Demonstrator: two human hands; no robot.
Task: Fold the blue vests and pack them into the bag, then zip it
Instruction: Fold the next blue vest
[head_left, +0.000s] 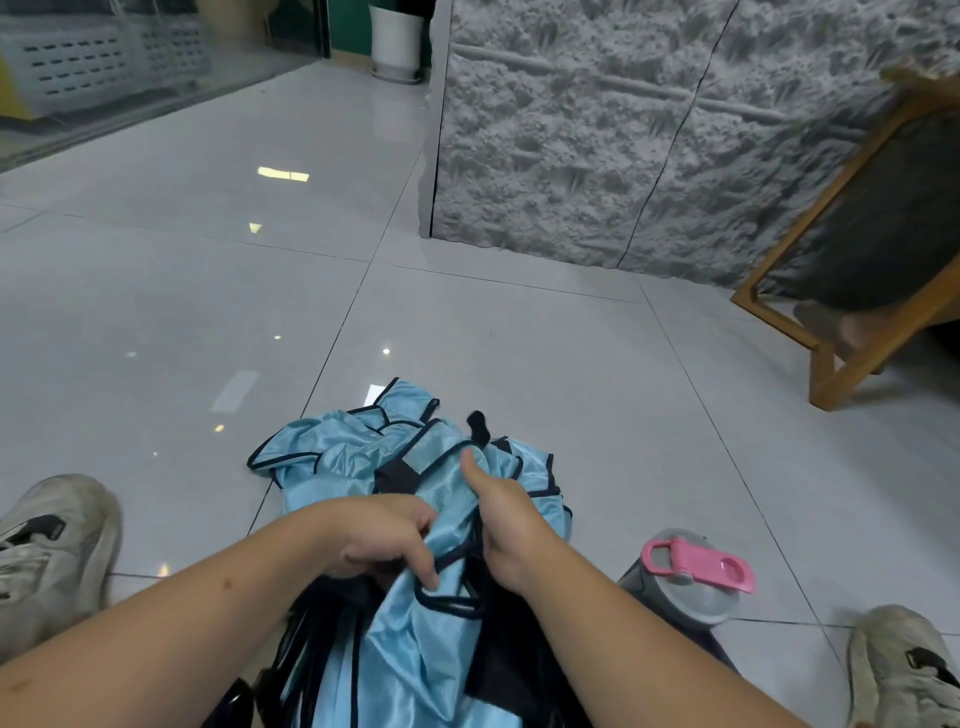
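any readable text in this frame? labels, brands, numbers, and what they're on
None readable.
Blue vests: plain fabric with dark trim, no print showing.
Bottle with the pink lid clip: no legible label.
Shoes: dark patches, no brand I can make out.
White crates behind the glass: only vent slots, blurred.

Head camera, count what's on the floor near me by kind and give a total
Pile of blue vests: 1, the number of vests in it can't be told
Water bottle: 1
Shoes: 2, left and right
Wooden chair: 1
White pot: 1
Total: 6
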